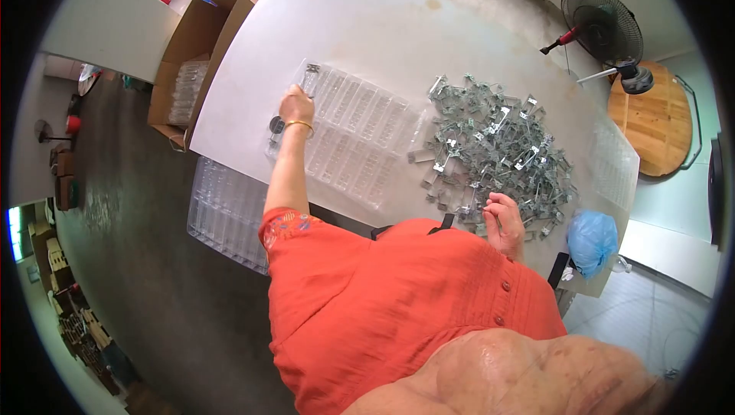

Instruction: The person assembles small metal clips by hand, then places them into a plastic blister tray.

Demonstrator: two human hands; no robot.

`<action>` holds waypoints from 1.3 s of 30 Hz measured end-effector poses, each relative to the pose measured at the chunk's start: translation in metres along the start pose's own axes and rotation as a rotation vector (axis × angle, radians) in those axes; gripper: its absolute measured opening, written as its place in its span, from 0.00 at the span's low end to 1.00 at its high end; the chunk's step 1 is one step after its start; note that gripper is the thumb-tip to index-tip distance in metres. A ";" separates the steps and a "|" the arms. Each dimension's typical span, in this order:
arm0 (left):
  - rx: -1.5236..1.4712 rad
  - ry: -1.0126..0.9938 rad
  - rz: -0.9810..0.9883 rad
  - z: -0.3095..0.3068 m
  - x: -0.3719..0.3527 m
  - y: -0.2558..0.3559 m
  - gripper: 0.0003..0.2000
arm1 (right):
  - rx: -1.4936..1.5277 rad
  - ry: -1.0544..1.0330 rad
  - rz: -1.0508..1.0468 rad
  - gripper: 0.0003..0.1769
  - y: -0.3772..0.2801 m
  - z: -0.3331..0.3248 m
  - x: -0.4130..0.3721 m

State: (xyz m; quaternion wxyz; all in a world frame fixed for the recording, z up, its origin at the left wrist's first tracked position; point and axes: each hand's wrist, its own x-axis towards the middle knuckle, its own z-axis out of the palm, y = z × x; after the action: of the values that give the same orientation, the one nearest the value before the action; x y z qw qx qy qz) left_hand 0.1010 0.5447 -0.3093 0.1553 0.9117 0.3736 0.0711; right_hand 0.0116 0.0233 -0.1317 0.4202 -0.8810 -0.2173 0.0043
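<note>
On the pale table [367, 24] lies a clear plastic tray [352, 132] with rows of narrow compartments. My left hand [295, 106] is over the tray's left end, fingers closed and pointing down; what they hold, if anything, is hidden. A small metal part [311, 70] sits in the compartment just above that hand, and a dark round item [276, 125] is beside the wrist. A large heap of small metal parts [498, 143] spreads to the right of the tray. My right hand [504, 223] is at the heap's lower edge, its fingers curled with thumb and fingertips near each other.
An open cardboard box [172, 97] with clear trays inside stands left of the table. More clear trays [226, 212] are below the table's left edge. A blue plastic bag [592, 243] sits at the right corner. A fan [605, 28] and round wooden board [651, 120] are beyond.
</note>
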 end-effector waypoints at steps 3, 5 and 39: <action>0.160 -0.092 -0.055 0.001 0.038 -0.019 0.09 | -0.028 -0.030 0.011 0.06 0.002 0.002 0.004; 0.237 -0.152 -0.108 0.004 0.055 -0.027 0.10 | -0.037 -0.044 0.029 0.06 0.003 0.003 0.007; 0.459 -0.218 -0.059 0.040 0.081 -0.012 0.13 | 0.091 -0.151 0.231 0.05 0.013 0.019 0.024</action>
State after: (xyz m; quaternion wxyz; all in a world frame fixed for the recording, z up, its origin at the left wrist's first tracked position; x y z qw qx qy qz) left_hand 0.1608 0.6002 -0.3497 -0.0145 0.9142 0.3872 -0.1190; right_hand 0.0349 0.0397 -0.1498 0.4390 -0.8773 -0.1452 0.1288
